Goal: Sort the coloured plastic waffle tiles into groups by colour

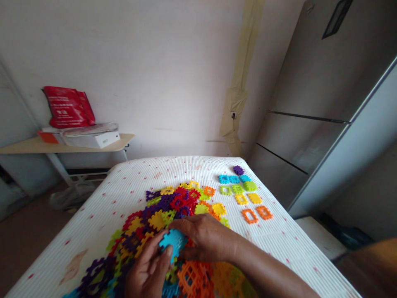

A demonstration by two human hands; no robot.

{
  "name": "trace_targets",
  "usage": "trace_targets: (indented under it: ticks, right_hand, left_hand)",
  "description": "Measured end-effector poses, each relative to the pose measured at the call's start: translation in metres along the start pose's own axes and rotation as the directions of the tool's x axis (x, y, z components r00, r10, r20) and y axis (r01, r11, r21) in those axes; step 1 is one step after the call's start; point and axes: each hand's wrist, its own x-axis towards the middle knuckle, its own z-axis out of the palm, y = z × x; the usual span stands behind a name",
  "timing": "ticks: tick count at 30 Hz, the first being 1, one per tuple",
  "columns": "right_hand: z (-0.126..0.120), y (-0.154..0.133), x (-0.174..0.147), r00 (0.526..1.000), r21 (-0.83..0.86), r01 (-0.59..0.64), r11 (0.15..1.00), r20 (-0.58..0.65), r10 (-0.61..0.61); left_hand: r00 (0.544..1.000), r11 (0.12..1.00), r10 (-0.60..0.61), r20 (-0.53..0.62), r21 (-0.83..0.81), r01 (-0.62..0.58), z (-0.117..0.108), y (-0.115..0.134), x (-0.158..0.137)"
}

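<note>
My left hand (147,269) pinches a blue square toy tile (173,242) with toothed edges, the thumb lying on its face. My right hand (209,238) comes in from the right and closes on the same tile's far and right edge; some of its fingers are hidden. Below both hands spreads a heap of interlocking plastic tiles, with purple tiles (163,203), yellow tiles (157,220), red tiles (186,198) and orange tiles (195,277) overlapping.
Right of the heap, sorted tiles lie in rows: a purple stack (238,170), blue tiles (234,179), green tiles (237,189), yellow tiles (255,198) and orange tiles (264,212). A refrigerator (297,103) stands at right; a side table (27,145) carries a red bag (68,107).
</note>
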Motion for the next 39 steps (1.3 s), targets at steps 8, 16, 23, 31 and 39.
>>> trace_targets:
  ticks: [8, 16, 23, 31, 39]
  right_hand:
    - [0.000, 0.000, 0.000, 0.999, -0.008, -0.021, 1.000, 0.035, 0.021]
    - [0.005, 0.002, 0.002, 0.993, -0.065, -0.057, 0.996, 0.098, 0.063]
    - [0.013, 0.005, 0.003, 0.987, -0.101, -0.045, 0.994, 0.151, 0.061]
    - [0.013, 0.006, 0.004, 0.982, -0.095, -0.061, 0.994, 0.170, 0.077]
    - [0.013, 0.006, 0.004, 0.982, -0.094, -0.067, 0.993, 0.168, 0.082]
  left_hand:
    - [0.999, 0.999, -0.001, 0.040, 0.035, -0.001, -0.004, -0.004, 0.004]
    - [0.996, 0.998, 0.000, 0.084, 0.066, -0.005, -0.004, -0.003, 0.005]
    - [0.993, 0.999, 0.040, 0.115, 0.018, -0.042, 0.000, -0.008, 0.004]
    - [0.991, 0.994, 0.057, 0.125, 0.089, -0.069, 0.000, -0.006, 0.004]
    - [0.989, 0.995, 0.060, 0.134, 0.074, -0.071, -0.001, -0.009, 0.004]
